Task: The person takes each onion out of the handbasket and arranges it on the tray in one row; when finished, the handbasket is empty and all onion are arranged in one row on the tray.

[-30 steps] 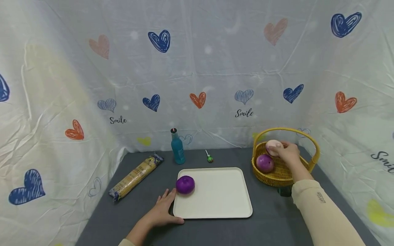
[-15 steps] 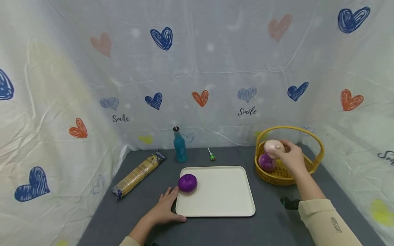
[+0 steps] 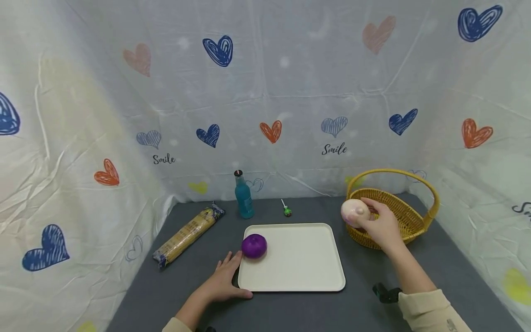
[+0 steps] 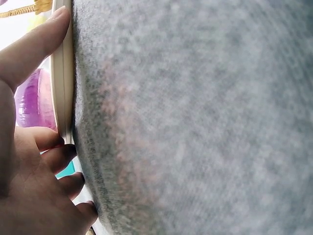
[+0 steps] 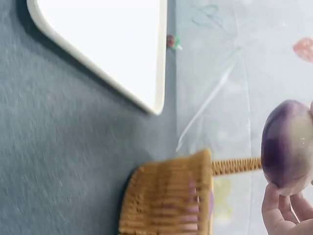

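My right hand (image 3: 383, 227) holds a glossy, round white-and-purple vegetable (image 3: 354, 213) by its side, over the left rim of the yellow wicker basket (image 3: 408, 219). The right wrist view shows the purple face of this vegetable (image 5: 283, 142) and fingertips against its end. At the near left corner of the white tray (image 3: 298, 260), my left hand (image 3: 221, 281) lies spread, thumb along the front edge and fingers by the left side. A dark purple round vegetable (image 3: 254, 246) sits on the tray's left part. Something purple (image 5: 211, 201) shows at the basket's rim in the right wrist view.
A long yellow packet (image 3: 188, 235) lies at the left of the grey table (image 3: 315, 313). Behind the tray stand a blue bottle (image 3: 244, 198) and, lying down, a green lollipop (image 3: 287, 211). A heart-printed cloth (image 3: 269, 106) hangs behind.
My right hand has lifted the white-and-purple vegetable from inside the basket and brought it left and nearer, over the rim. My left hand stays at the tray.
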### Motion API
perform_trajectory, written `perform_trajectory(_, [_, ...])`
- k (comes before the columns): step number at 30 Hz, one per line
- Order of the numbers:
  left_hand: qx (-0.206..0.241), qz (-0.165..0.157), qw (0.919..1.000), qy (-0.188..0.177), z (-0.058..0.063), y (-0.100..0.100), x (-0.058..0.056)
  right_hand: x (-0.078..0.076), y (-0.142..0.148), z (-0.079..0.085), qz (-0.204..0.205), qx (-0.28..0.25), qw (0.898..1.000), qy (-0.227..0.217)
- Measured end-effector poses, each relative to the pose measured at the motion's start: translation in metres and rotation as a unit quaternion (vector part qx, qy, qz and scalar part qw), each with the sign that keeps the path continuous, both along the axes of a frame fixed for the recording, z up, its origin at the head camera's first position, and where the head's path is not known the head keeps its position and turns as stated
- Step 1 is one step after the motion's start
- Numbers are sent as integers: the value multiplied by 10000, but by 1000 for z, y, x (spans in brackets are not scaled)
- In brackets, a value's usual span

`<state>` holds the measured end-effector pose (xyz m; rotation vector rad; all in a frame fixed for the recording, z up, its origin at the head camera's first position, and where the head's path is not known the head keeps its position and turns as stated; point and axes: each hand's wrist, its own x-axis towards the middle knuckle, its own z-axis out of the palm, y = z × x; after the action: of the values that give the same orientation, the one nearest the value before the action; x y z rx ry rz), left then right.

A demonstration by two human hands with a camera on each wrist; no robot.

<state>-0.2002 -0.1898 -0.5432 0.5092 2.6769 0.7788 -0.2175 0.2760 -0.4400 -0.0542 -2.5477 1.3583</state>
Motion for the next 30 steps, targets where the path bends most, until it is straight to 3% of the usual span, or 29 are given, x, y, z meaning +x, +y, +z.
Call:
perform_trajectory(13, [31, 14, 10000, -4, 0, 0, 0, -5, -45, -12, 539, -33, 9977, 404])
perform_trajectory(30, [74, 8, 10000, -21, 0, -2, 1, -14, -109, -30, 879, -452, 9949, 202])
